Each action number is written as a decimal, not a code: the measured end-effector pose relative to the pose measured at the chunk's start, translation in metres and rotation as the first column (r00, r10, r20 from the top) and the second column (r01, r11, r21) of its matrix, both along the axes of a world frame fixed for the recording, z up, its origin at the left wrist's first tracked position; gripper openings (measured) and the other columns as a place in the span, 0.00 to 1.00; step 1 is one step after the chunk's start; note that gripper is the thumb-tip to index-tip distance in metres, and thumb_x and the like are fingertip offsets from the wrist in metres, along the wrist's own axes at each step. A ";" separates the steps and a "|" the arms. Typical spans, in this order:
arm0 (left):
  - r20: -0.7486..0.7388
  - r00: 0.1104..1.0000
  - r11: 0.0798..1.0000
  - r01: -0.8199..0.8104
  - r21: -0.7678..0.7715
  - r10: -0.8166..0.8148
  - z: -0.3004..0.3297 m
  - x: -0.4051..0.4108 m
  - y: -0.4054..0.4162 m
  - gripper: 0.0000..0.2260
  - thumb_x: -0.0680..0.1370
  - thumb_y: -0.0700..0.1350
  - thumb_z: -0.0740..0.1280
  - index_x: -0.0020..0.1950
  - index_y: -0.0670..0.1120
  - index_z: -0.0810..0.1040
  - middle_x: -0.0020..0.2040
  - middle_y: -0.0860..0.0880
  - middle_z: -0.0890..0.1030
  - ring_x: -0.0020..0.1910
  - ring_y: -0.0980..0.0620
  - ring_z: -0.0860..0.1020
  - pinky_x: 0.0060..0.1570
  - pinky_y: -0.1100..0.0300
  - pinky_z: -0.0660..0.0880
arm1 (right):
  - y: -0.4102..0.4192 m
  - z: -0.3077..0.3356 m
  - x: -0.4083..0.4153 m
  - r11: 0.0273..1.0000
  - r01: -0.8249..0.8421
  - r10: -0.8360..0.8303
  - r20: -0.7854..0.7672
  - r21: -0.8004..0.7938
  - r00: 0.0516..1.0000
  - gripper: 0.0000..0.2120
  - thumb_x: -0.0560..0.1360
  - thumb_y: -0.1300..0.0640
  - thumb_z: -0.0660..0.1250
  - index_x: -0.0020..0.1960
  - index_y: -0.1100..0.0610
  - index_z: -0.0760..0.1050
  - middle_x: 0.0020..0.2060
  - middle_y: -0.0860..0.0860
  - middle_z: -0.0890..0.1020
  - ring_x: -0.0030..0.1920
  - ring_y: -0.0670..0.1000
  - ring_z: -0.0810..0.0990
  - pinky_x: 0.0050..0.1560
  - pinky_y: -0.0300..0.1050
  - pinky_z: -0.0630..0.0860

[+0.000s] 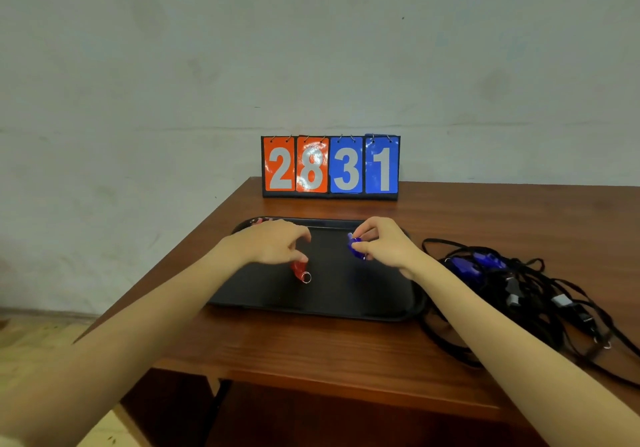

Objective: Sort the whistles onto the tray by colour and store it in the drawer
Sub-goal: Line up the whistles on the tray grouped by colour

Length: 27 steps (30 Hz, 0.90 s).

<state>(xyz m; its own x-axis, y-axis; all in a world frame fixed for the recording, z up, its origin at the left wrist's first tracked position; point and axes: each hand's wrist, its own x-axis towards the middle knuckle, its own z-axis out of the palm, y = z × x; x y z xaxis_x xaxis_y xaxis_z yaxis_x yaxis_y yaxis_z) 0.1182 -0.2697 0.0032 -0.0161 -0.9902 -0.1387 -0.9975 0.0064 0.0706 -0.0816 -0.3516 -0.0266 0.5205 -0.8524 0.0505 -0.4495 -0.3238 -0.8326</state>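
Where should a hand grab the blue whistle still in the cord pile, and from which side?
Pinch the blue whistle across its plastic body, coming from above. It lies on top of the black lanyards right of the tray, body exposed; the cords are tangled, so pulling them would likely drag the pile.

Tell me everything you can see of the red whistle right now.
The red whistle looks like glossy translucent plastic, with a silver split ring at its near end. The left hand pinches its upper part, hiding it. It sits low over the middle of the black tray; whether it touches the tray is unclear. No lanyard shows on it.
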 end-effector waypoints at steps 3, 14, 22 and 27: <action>0.068 0.998 0.971 0.003 -0.240 0.014 -0.009 0.000 0.020 0.19 0.79 0.52 0.64 0.69 0.51 0.71 0.61 0.52 0.75 0.56 0.56 0.75 0.57 0.62 0.73 | 0.000 -0.001 0.003 1.000 0.021 -0.021 0.025 0.006 0.999 0.14 0.73 0.62 0.71 0.57 0.57 0.72 0.57 0.55 0.78 0.57 0.53 0.77 0.38 0.35 0.75; 0.070 0.991 0.943 0.129 -0.306 -0.113 -0.046 -0.003 0.062 0.20 0.82 0.49 0.56 0.75 0.53 0.63 0.74 0.55 0.66 0.72 0.57 0.64 0.70 0.62 0.59 | 0.006 0.000 0.021 0.995 0.004 -0.017 0.126 0.103 0.992 0.16 0.73 0.65 0.70 0.59 0.58 0.73 0.58 0.55 0.77 0.59 0.54 0.75 0.42 0.38 0.77; 0.210 0.972 0.953 0.156 -0.261 -0.102 -0.038 0.021 0.030 0.21 0.82 0.50 0.54 0.75 0.52 0.62 0.73 0.52 0.68 0.72 0.54 0.65 0.72 0.56 0.58 | -0.002 -0.005 0.037 0.991 0.050 -0.059 0.069 0.124 0.996 0.12 0.74 0.66 0.69 0.57 0.59 0.74 0.60 0.57 0.77 0.62 0.56 0.75 0.44 0.39 0.76; 0.195 0.976 0.970 0.140 -0.199 -0.101 -0.029 0.038 0.007 0.22 0.80 0.48 0.57 0.74 0.51 0.64 0.73 0.51 0.68 0.71 0.54 0.65 0.72 0.56 0.60 | -0.011 -0.007 0.053 0.994 0.068 -0.073 0.053 0.088 0.996 0.12 0.74 0.65 0.69 0.56 0.59 0.74 0.59 0.57 0.78 0.60 0.54 0.76 0.47 0.42 0.77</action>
